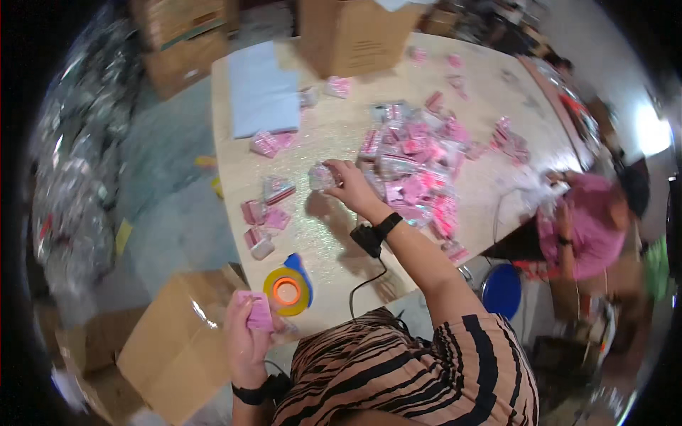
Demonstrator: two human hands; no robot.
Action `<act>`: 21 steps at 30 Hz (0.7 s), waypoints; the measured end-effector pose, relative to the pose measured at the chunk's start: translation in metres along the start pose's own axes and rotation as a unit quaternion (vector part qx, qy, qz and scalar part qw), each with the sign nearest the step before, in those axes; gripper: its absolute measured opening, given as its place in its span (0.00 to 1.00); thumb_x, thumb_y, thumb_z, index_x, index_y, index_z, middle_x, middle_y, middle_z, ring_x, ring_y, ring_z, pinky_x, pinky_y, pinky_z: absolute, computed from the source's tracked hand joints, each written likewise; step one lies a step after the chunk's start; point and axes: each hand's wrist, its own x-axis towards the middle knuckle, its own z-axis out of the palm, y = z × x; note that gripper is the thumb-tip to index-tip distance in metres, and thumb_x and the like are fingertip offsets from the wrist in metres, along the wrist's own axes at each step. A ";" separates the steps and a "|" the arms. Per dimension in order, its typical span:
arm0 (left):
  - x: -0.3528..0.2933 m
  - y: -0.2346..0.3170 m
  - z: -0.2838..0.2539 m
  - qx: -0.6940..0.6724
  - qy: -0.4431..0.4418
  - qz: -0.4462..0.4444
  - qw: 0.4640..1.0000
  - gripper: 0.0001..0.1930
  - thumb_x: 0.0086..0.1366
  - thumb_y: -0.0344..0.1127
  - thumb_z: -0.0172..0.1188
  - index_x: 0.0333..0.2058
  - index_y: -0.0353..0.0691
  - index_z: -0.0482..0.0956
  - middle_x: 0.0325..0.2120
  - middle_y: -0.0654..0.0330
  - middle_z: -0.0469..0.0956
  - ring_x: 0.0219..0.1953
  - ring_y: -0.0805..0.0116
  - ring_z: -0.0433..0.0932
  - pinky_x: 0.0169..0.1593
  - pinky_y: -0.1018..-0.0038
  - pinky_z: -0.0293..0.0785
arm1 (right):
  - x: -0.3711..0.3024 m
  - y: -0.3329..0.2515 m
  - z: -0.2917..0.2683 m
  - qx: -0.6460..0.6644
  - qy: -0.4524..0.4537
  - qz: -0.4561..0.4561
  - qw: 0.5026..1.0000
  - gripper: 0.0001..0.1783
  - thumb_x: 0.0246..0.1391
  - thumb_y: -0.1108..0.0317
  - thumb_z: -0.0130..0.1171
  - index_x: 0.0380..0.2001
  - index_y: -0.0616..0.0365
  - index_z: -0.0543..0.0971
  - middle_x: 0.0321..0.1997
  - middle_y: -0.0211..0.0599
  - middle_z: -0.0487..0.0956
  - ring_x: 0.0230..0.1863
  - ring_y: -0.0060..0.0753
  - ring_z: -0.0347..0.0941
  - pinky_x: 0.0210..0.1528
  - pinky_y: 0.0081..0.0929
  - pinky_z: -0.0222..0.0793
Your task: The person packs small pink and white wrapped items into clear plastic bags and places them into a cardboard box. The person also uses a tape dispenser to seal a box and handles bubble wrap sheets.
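Note:
My left hand (245, 341) is closed around a small pink packet (257, 312) at the table's near left edge. Over the middle of the table, my right hand (349, 186) pinches a small clear shiny packet (322, 177). Just right of that hand spreads a heap of pink and clear packets (419, 160). Several more lie along the left side, among them a clear packet (278, 189) and a pink packet (264, 144). A tape dispenser (298, 287), blue and yellow with an orange core, rests on the table close to my left hand.
A cardboard box (355, 39) stands at the table's far edge beside white sheets (266, 92). An open carton (170, 348) is on the floor at the left. Across the right side, a person in pink (586, 220) handles clear plastic near a blue stool (501, 291).

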 end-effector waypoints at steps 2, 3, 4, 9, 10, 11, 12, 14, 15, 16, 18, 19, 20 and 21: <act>0.001 -0.005 0.000 -0.027 -0.040 -0.003 0.999 0.09 0.61 0.34 0.46 0.37 0.34 0.66 0.26 0.52 0.74 0.23 0.65 0.75 0.27 0.70 0.77 | -0.025 -0.027 -0.052 0.075 0.074 -0.006 0.994 0.32 0.42 0.71 0.64 0.52 0.56 0.65 0.43 0.41 0.70 0.38 0.28 0.70 0.37 0.25 0.70; 0.003 -0.008 0.003 -0.040 -0.057 -0.003 0.998 0.10 0.62 0.34 0.46 0.38 0.34 0.66 0.26 0.52 0.73 0.23 0.65 0.74 0.27 0.70 0.77 | -0.039 -0.018 -0.076 0.146 0.131 0.045 0.979 0.32 0.41 0.71 0.65 0.52 0.58 0.65 0.44 0.40 0.70 0.38 0.27 0.70 0.37 0.23 0.69; 0.006 -0.011 0.008 -0.034 -0.058 -0.006 0.998 0.11 0.62 0.34 0.46 0.40 0.33 0.65 0.27 0.52 0.73 0.24 0.65 0.75 0.26 0.70 0.76 | -0.052 -0.010 -0.098 0.224 0.184 0.088 0.953 0.32 0.40 0.71 0.65 0.51 0.60 0.65 0.46 0.40 0.70 0.39 0.26 0.70 0.36 0.22 0.68; 0.011 -0.028 0.047 0.009 -0.054 -0.021 0.998 0.19 0.65 0.38 0.44 0.51 0.31 0.64 0.26 0.57 0.72 0.24 0.68 0.72 0.27 0.74 0.71 | -0.121 0.047 -0.217 0.255 0.351 0.212 0.876 0.34 0.42 0.73 0.63 0.53 0.62 0.61 0.38 0.44 0.74 0.33 0.32 0.75 0.30 0.23 0.73; 0.011 -0.031 0.054 0.004 -0.059 -0.028 0.998 0.20 0.66 0.38 0.43 0.51 0.30 0.63 0.26 0.58 0.72 0.25 0.69 0.72 0.28 0.74 0.71 | -0.133 0.069 -0.225 0.248 0.357 0.258 0.863 0.34 0.43 0.72 0.63 0.54 0.62 0.60 0.37 0.44 0.74 0.33 0.33 0.76 0.31 0.25 0.74; 0.009 -0.030 0.063 0.002 -0.072 -0.038 0.997 0.20 0.66 0.38 0.43 0.51 0.28 0.64 0.26 0.59 0.72 0.26 0.70 0.72 0.29 0.74 0.71 | -0.147 0.096 -0.231 0.240 0.362 0.305 0.848 0.34 0.45 0.70 0.62 0.54 0.62 0.59 0.36 0.44 0.74 0.33 0.34 0.76 0.31 0.27 0.75; 0.008 -0.031 0.070 0.002 -0.085 -0.045 0.995 0.20 0.66 0.38 0.44 0.51 0.29 0.64 0.26 0.59 0.72 0.26 0.70 0.72 0.30 0.74 0.71 | -0.160 0.133 -0.237 0.249 0.361 0.335 0.834 0.36 0.45 0.69 0.62 0.56 0.62 0.57 0.34 0.43 0.75 0.31 0.34 0.76 0.29 0.28 0.75; 0.005 -0.033 0.075 0.000 -0.091 -0.051 0.995 0.20 0.66 0.38 0.44 0.52 0.29 0.64 0.27 0.59 0.72 0.26 0.70 0.72 0.30 0.74 0.72 | -0.169 0.187 -0.246 0.320 0.474 0.312 0.759 0.37 0.42 0.73 0.62 0.55 0.62 0.56 0.27 0.41 0.74 0.19 0.33 0.72 0.19 0.28 0.71; 0.005 -0.034 0.075 -0.012 -0.094 -0.060 0.994 0.18 0.66 0.38 0.45 0.48 0.30 0.66 0.26 0.60 0.71 0.25 0.70 0.72 0.30 0.74 0.72 | -0.167 0.193 -0.250 0.308 0.476 0.314 0.762 0.35 0.43 0.74 0.61 0.55 0.61 0.57 0.31 0.40 0.74 0.21 0.33 0.71 0.19 0.28 0.70; 0.007 -0.034 0.075 0.000 -0.092 -0.041 0.995 0.17 0.66 0.38 0.46 0.47 0.31 0.66 0.26 0.61 0.70 0.25 0.71 0.72 0.28 0.75 0.72 | -0.163 0.198 -0.256 0.260 0.479 0.287 0.787 0.33 0.44 0.74 0.60 0.54 0.62 0.59 0.31 0.38 0.74 0.25 0.30 0.72 0.21 0.26 0.70; 0.007 -0.030 0.067 0.027 -0.063 0.003 0.998 0.14 0.65 0.37 0.47 0.44 0.33 0.67 0.25 0.61 0.69 0.23 0.73 0.71 0.26 0.77 0.70 | -0.135 0.165 -0.249 0.215 0.478 0.229 0.820 0.29 0.45 0.74 0.59 0.52 0.62 0.63 0.31 0.35 0.75 0.29 0.25 0.72 0.26 0.23 0.70; 0.007 -0.026 0.063 0.039 -0.046 0.029 0.998 0.13 0.65 0.37 0.48 0.43 0.34 0.67 0.25 0.62 0.69 0.22 0.73 0.70 0.24 0.78 0.69 | -0.118 0.145 -0.239 0.217 0.476 0.198 0.829 0.26 0.46 0.74 0.59 0.51 0.62 0.66 0.31 0.34 0.75 0.30 0.24 0.72 0.28 0.22 0.70; 0.006 -0.018 0.060 0.053 -0.031 0.056 0.997 0.12 0.65 0.37 0.48 0.41 0.36 0.67 0.25 0.62 0.69 0.21 0.73 0.70 0.22 0.79 0.68 | -0.103 0.110 -0.228 0.224 0.407 0.159 0.871 0.24 0.46 0.74 0.59 0.49 0.62 0.68 0.32 0.34 0.75 0.31 0.23 0.72 0.30 0.21 0.69; 0.005 -0.009 0.058 0.057 -0.023 0.074 0.995 0.12 0.64 0.38 0.49 0.41 0.36 0.67 0.24 0.62 0.69 0.21 0.74 0.70 0.22 0.79 0.68 | -0.092 0.068 -0.212 0.229 0.338 0.116 0.906 0.22 0.47 0.73 0.58 0.48 0.62 0.69 0.33 0.34 0.76 0.31 0.23 0.72 0.31 0.21 0.69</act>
